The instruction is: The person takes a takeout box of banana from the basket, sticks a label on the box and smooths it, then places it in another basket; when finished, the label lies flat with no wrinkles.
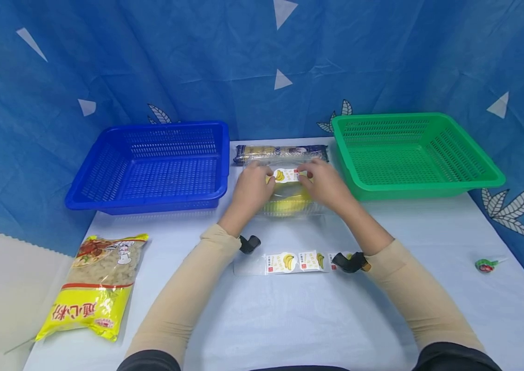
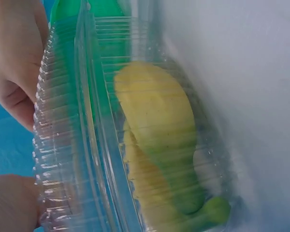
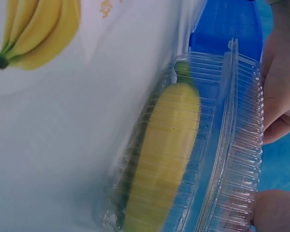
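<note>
A white sticker label with a banana picture (image 1: 286, 175) lies over the lid of a clear plastic clamshell box (image 1: 271, 208). My left hand (image 1: 254, 186) pinches the label's left end with thumb and forefinger, and my right hand (image 1: 326, 185) does the same at the right end. Yellow bananas (image 2: 159, 116) with greenish stems show through the ribbed wall of the box, which appears closed. In the right wrist view one banana (image 3: 166, 145) lies lengthwise inside. The lid partly hides the fingertips in both wrist views.
A strip of banana labels (image 1: 282, 263) lies nearer me. Behind the box is a long dark packet (image 1: 285, 152). A blue basket (image 1: 150, 203) stands left, a green basket (image 1: 424, 190) right. A pasta bag (image 1: 95, 283) lies front left; a wrapped lollipop (image 1: 486, 265) lies far right.
</note>
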### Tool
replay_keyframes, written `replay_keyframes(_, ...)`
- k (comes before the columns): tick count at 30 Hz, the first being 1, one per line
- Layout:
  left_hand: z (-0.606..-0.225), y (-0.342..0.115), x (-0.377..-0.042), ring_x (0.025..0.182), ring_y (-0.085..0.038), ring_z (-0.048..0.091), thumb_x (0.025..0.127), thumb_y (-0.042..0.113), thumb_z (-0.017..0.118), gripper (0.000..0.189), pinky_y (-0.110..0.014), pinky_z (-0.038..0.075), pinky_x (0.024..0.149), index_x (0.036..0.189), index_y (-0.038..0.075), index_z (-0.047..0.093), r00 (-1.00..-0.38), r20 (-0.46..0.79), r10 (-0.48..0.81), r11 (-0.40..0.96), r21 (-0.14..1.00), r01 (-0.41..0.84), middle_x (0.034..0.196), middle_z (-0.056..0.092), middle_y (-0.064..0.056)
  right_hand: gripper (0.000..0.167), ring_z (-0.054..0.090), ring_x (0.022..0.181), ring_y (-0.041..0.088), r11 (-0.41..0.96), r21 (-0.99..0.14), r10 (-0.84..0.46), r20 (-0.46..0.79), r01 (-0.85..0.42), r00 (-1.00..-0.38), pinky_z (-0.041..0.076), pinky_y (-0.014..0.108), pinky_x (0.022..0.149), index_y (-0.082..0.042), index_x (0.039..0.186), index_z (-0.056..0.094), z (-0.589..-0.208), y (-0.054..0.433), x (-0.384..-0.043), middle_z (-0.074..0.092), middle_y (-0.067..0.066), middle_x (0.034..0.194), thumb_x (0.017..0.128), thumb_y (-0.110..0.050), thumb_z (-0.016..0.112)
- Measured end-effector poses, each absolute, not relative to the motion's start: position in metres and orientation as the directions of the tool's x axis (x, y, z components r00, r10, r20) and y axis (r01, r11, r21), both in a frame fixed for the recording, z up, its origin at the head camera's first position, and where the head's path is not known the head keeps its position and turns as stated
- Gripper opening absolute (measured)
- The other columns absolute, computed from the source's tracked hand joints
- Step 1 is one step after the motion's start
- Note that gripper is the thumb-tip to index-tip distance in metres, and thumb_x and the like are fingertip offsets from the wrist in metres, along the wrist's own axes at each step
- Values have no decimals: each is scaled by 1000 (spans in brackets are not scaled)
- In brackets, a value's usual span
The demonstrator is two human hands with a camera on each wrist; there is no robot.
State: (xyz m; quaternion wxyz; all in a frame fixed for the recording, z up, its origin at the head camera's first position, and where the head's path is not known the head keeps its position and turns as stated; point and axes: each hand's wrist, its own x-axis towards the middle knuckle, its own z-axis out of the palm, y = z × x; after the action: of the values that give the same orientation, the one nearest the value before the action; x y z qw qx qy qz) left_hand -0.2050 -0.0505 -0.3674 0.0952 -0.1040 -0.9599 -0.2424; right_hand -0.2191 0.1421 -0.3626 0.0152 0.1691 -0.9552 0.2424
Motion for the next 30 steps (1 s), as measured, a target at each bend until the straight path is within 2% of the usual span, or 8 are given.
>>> replay_keyframes(7, -364, -50, -189, 96, -26, 65, 95, 20, 65, 25, -37, 56, 85, 113, 4, 72, -929, 330, 168, 823, 471, 316, 108, 65, -13, 35, 52, 73, 22, 765, -522, -294, 236, -376, -926, 45, 33, 63, -9, 131, 63, -359, 146, -204, 60, 7, 89, 98, -21, 63)
replay_keyframes(12, -359, -52, -176, 87, -25, 63, 94, 22, 64, 30, -36, 56, 77, 119, 5, 70, -906, 379, 188, 815, 455, 359, 105, 66, -13, 37, 51, 72, 21, 727, -565, -280, 273, -389, -920, 46, 33, 65, -9, 133, 61, -355, 150, -189, 59, 7, 85, 98, -20, 63)
replay_keyframes(15, -357, -54, -169, 89, -26, 65, 94, 23, 64, 33, -38, 56, 78, 122, 5, 68, -912, 365, 189, 813, 462, 354, 106, 69, -14, 37, 50, 69, 21, 715, -578, -284, 276, -395, -918, 45, 33, 62, -8, 132, 61, -354, 154, -180, 58, 6, 82, 98, -21, 63)
replay_keyframes(21, -358, -64, -155, 107, -31, 67, 94, 26, 64, 36, -43, 56, 90, 125, 6, 65, -930, 325, 173, 817, 480, 320, 120, 70, -13, 37, 49, 68, 20, 702, -602, -274, 265, -380, -925, 45, 32, 61, -9, 133, 61, -356, 162, -165, 57, 5, 81, 98, -23, 63)
replay_keyframes(23, -359, -68, -151, 109, -31, 68, 94, 26, 64, 37, -44, 56, 90, 127, 7, 64, -934, 313, 170, 822, 478, 310, 122, 70, -12, 38, 49, 68, 20, 700, -604, -271, 268, -380, -925, 44, 32, 62, -9, 133, 61, -358, 167, -160, 57, 4, 81, 98, -23, 63)
replay_keyframes(25, -361, -73, -147, 102, -31, 69, 95, 27, 63, 39, -44, 57, 85, 129, 8, 63, -940, 299, 166, 827, 477, 298, 117, 71, -13, 37, 48, 68, 19, 702, -602, -264, 275, -380, -924, 43, 31, 62, -9, 132, 61, -360, 172, -155, 57, 4, 80, 98, -23, 64)
replay_keyframes(27, -362, -78, -143, 88, -28, 69, 95, 28, 62, 41, -43, 58, 76, 131, 9, 61, -947, 278, 162, 834, 475, 282, 104, 73, -13, 37, 48, 68, 19, 710, -598, -254, 275, -372, -927, 43, 30, 61, -9, 132, 61, -363, 178, -150, 56, 4, 81, 98, -24, 64)
replay_keyframes(30, -364, -86, -137, 65, -24, 61, 96, 29, 61, 44, -40, 54, 61, 135, 9, 58, -958, 242, 157, 837, 482, 259, 86, 71, -12, 39, 47, 68, 19, 722, -606, -223, 253, -334, -941, 41, 28, 59, -11, 134, 60, -368, 188, -141, 56, 2, 81, 98, -27, 63)
